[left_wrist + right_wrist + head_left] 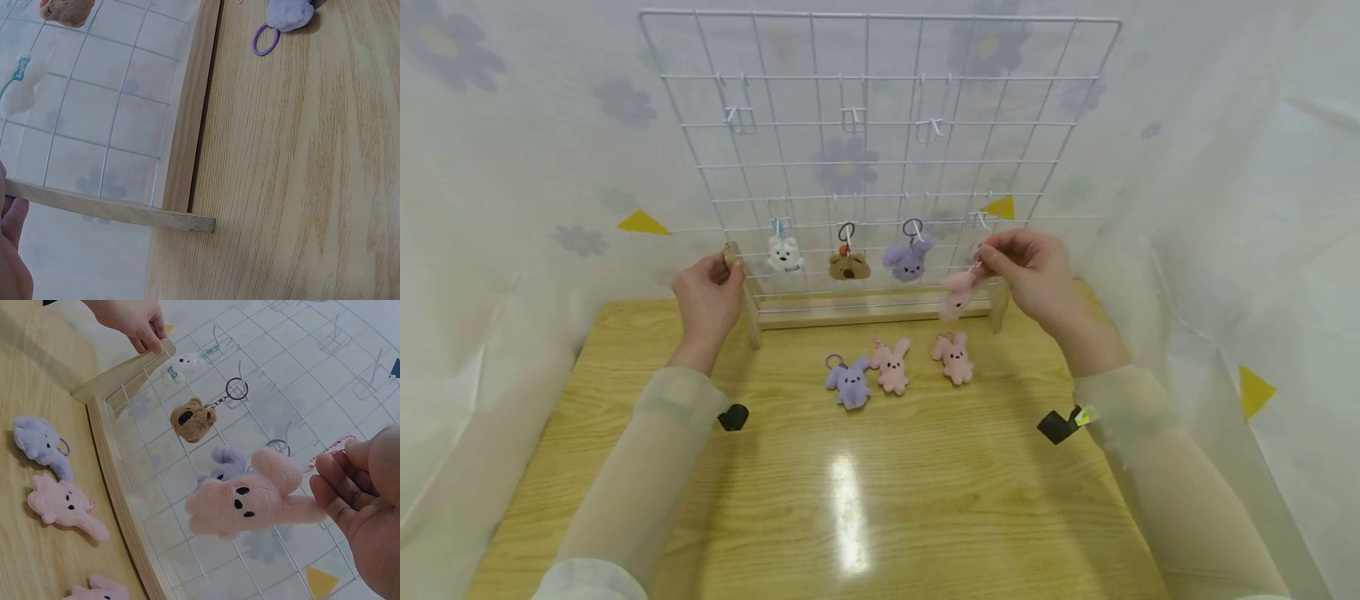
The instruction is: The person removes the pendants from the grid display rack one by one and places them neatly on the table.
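Note:
My right hand (1033, 271) pinches the cord of a pink bunny plush keychain (957, 294), which dangles before the lower right of a white wire grid rack (880, 162). A bare hook (979, 220) juts from the grid just above those fingertips. In the right wrist view the twisted pink-and-white cord (334, 450) runs up from the plush to the thumb and fingers. At the rack's left end, my left hand (709, 292) grips the top of the wooden side post (747, 300). From the lower hooks hang a white bear plush (786, 254), a brown plush head (849, 265) and a purple bunny plush (910, 260).
On the wooden table (775, 483) in front of the rack lie another purple bunny (851, 385) and two more pink bunnies, one (892, 368) beside it and one (956, 359) farther right. Bare hooks (853, 115) sit along the upper grid.

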`<action>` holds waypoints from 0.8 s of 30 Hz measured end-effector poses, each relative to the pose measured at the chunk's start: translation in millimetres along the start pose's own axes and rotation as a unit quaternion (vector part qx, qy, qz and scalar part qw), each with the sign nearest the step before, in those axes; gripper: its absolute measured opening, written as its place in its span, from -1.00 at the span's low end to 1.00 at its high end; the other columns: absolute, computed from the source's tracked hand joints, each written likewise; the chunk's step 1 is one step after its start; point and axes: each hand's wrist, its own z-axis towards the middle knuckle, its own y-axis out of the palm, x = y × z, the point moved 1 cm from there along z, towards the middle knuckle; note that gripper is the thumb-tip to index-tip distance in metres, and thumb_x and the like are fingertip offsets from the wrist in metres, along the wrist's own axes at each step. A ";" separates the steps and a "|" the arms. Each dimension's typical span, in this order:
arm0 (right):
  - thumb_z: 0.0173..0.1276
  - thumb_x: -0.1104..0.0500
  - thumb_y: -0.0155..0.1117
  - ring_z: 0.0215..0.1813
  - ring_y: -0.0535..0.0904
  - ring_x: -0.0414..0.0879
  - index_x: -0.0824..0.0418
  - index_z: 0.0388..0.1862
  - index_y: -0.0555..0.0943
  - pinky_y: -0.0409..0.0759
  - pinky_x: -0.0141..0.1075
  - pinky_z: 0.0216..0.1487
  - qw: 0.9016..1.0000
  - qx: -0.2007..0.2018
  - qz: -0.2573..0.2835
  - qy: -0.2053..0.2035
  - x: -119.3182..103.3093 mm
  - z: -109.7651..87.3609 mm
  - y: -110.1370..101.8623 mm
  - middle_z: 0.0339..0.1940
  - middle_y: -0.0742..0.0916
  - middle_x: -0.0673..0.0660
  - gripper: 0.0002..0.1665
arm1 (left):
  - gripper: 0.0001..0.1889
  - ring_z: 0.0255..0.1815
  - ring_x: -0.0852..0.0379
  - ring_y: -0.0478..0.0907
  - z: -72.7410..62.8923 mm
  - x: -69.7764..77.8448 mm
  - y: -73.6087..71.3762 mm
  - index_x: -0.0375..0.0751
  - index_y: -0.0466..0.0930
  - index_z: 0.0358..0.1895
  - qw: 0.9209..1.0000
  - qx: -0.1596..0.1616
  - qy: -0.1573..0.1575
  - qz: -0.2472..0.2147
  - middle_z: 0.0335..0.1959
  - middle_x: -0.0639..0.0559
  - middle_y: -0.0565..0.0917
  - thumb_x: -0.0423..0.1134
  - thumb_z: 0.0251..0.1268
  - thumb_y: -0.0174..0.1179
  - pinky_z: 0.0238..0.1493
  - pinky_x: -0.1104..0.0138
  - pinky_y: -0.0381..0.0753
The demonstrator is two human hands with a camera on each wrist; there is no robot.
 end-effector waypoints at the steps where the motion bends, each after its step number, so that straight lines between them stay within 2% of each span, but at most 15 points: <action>1: 0.57 0.36 0.28 -0.26 0.75 -0.08 0.57 -0.06 0.67 0.77 -0.35 -0.07 1.000 -0.003 0.000 -0.002 -0.5 -1.6 2.0 -0.25 0.80 0.26 -0.80 | -0.73 -0.07 -0.12 0.78 0.2 -0.3 0.2 -0.47 0.76 0.06 1.000 -0.001 0.000 0.001 -0.09 -0.33 0.79 -0.30 0.52 0.27 -0.11 0.50 0.73; 9: 0.59 0.32 0.29 -0.25 0.75 0.07 0.50 -0.07 0.70 0.76 -0.30 -0.04 0.999 -0.040 -0.015 -0.017 -0.5 -12.9 18.7 -0.30 0.77 0.35 -0.80 | -0.73 -0.10 -0.09 0.77 0.2 -0.7 -0.6 -0.46 0.77 0.04 1.000 0.000 0.002 0.001 -0.11 -0.30 0.80 -0.29 0.52 0.28 -0.15 0.54 0.70; 15: 0.59 0.34 0.28 -0.27 0.75 0.08 0.50 -0.10 0.70 0.76 -0.29 -0.06 0.998 -0.059 0.001 -0.015 2.2 -20.0 33.8 -0.29 0.77 0.35 -0.82 | -0.75 -0.10 -0.10 0.77 0.7 -0.9 -1.3 -0.44 0.78 0.04 1.000 0.002 -0.001 -0.006 -0.11 -0.29 0.80 -0.30 0.52 0.28 -0.13 0.54 0.70; 20: 0.60 0.35 0.26 -0.28 0.75 0.13 0.51 -0.12 0.69 0.80 -0.19 -0.05 0.997 -0.076 0.016 -0.013 5.5 -27.0 48.5 -0.29 0.76 0.36 -0.82 | -0.74 -0.10 -0.10 0.77 0.9 -1.3 0.2 -0.45 0.77 0.04 1.000 -0.002 -0.001 -0.013 -0.11 -0.31 0.80 -0.31 0.51 0.28 -0.12 0.53 0.70; 24: 0.59 0.36 0.26 -0.25 0.76 0.17 0.51 -0.10 0.68 0.80 -0.12 -0.05 0.996 -0.087 0.034 -0.010 5.3 -31.7 60.4 -0.26 0.75 0.38 -0.83 | -0.74 -0.09 -0.08 0.77 0.6 -1.2 1.3 -0.45 0.77 0.05 1.000 -0.001 -0.004 0.000 -0.10 -0.30 0.80 -0.30 0.52 0.27 -0.13 0.54 0.69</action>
